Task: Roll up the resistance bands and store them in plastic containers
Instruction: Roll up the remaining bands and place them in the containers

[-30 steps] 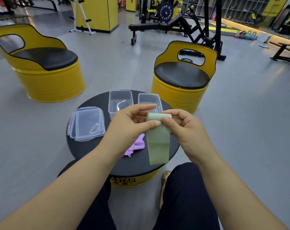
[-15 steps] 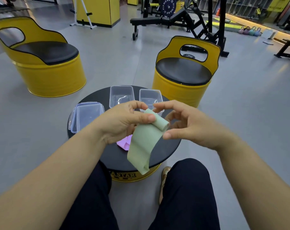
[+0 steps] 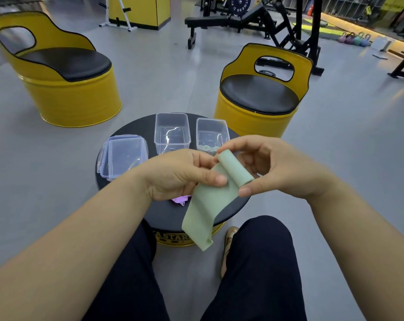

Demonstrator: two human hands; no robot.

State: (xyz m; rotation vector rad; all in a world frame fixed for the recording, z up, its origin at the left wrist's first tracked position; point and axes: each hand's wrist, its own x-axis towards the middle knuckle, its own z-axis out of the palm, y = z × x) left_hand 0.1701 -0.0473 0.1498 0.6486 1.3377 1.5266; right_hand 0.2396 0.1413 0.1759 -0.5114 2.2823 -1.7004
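At far left a yellow barrel chair (image 3: 64, 84) with a black seat stands on the grey floor, well apart from the table (image 3: 164, 212), a round black top on a yellow drum. On the table's left side lies a flat stack of clear lids (image 3: 124, 156). Just to the right of them stands an open clear plastic container (image 3: 172, 133), and beside that a second open container (image 3: 211, 134); pale green shapes at its near end may be rolled bands, but they are too small to be sure.

The left hand (image 3: 180, 174) is held above the table, its thumb and curled fingers pinching the flat part of the green resistance band (image 3: 208, 209). Beneath this hand a pink band (image 3: 180, 200) lies crumpled on the table, mostly hidden. The green band's upper end is wound into a short roll (image 3: 235, 167), and its loose tail hangs down past the table's near edge, between the person's knees. The right hand (image 3: 277, 167) grips the roll, forefinger on its far end and thumb at its near end.

Behind the table to the right stands a second yellow barrel chair (image 3: 258, 105).
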